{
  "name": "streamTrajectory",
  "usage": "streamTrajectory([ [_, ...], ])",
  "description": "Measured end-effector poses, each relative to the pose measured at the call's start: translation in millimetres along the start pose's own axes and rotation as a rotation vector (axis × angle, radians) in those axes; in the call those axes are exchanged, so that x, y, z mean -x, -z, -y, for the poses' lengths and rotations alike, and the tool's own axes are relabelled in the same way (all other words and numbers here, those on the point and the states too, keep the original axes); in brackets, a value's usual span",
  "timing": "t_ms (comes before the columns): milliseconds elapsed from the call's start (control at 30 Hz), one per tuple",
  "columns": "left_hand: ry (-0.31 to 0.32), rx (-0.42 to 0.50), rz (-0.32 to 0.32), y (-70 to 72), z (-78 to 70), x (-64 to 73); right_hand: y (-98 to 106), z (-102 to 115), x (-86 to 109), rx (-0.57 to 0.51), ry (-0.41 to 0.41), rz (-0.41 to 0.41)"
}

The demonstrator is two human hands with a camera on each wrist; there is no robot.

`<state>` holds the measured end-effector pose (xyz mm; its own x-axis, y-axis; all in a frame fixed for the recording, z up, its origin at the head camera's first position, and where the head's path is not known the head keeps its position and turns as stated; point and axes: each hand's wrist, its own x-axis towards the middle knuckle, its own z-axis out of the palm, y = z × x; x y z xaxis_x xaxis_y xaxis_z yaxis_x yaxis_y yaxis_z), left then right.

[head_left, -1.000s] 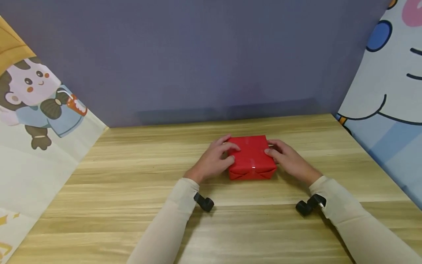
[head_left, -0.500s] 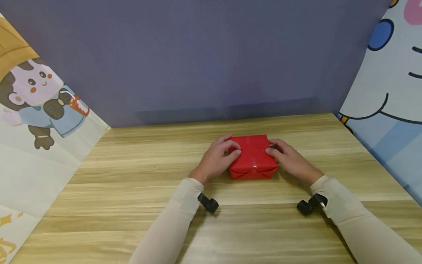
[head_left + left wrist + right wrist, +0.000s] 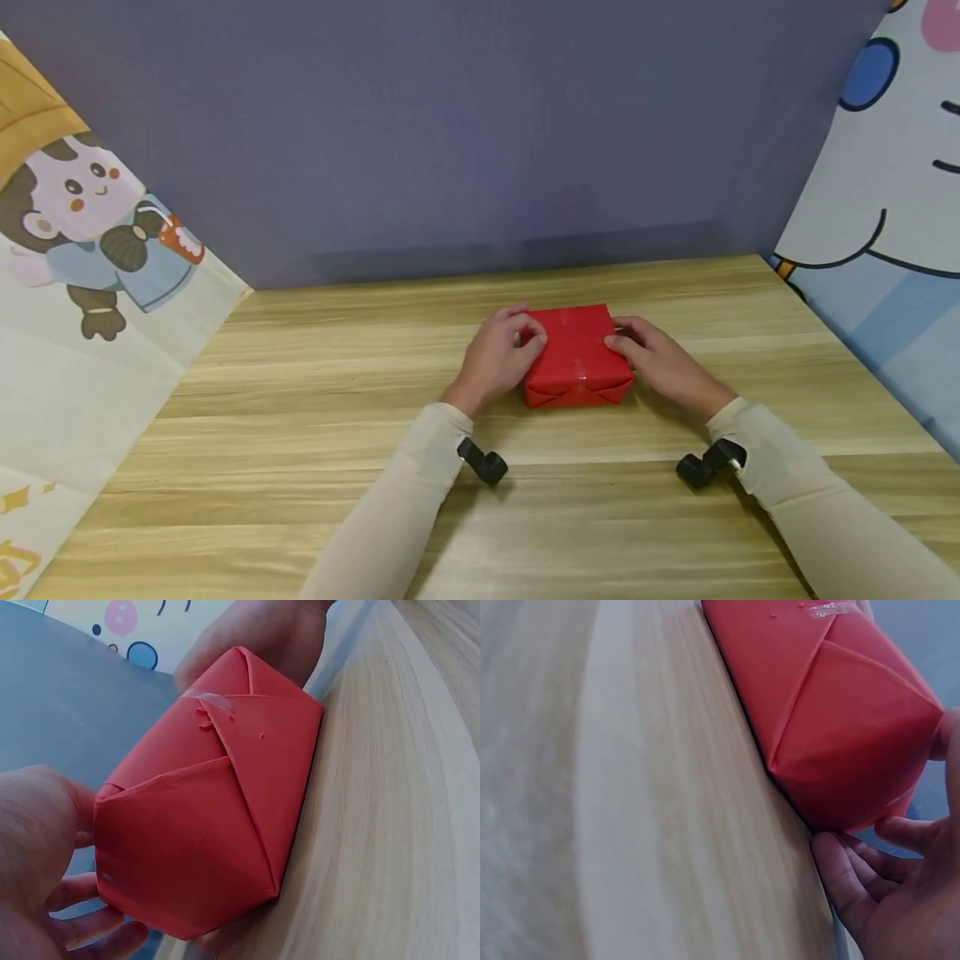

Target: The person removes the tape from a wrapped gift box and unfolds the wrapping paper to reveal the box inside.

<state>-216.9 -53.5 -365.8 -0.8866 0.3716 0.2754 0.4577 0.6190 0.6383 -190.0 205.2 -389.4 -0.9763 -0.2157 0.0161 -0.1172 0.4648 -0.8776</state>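
Observation:
A box wrapped in red paper [image 3: 576, 346] sits on the wooden table, folded end facing me, with clear tape across its top and front edge. My left hand [image 3: 493, 358] holds its left side; thumb and index fingertips meet over the top left edge, and the other fingers lie along the side. Across from it, my right hand [image 3: 660, 358] grips the right side, thumb on top and fingers down the side. In the left wrist view, the folded flaps of the red box [image 3: 187, 832] show small tears near the tape. The right wrist view shows fingertips of the right hand [image 3: 907, 892] at the box's lower edge.
The wood-grain table [image 3: 300, 467] stretches around the box on all sides. A grey-purple panel [image 3: 450, 142] rises behind it. Cartoon-printed sheets stand at the left [image 3: 90, 217] and right [image 3: 885, 200]. Black wrist cameras [image 3: 483, 462] hang beneath both cuffs.
My left thumb has slid up and forward along the box's top to meet the index finger, and the left wrist has shifted right. My right hand keeps its place on the box.

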Motion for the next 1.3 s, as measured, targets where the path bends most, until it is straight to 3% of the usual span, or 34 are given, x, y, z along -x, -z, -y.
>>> streamTrajectory([
  [200,-0.009,-0.021,-0.029,-2.4,-1.2,-2.0,-0.3,0.4,-0.7,0.012,0.004,0.003],
  [567,-0.084,-0.035,-0.039,-5.2,-0.9,-4.0,-0.4,0.8,0.2,0.007,-0.011,0.0],
  [933,0.0,0.105,-0.046,-4.0,3.7,-1.9,-0.9,1.7,-1.6,0.015,-0.002,-0.004],
  [1300,-0.023,0.109,-0.122,-9.4,4.1,-3.6,0.1,1.4,-1.2,0.014,-0.004,-0.004],
])
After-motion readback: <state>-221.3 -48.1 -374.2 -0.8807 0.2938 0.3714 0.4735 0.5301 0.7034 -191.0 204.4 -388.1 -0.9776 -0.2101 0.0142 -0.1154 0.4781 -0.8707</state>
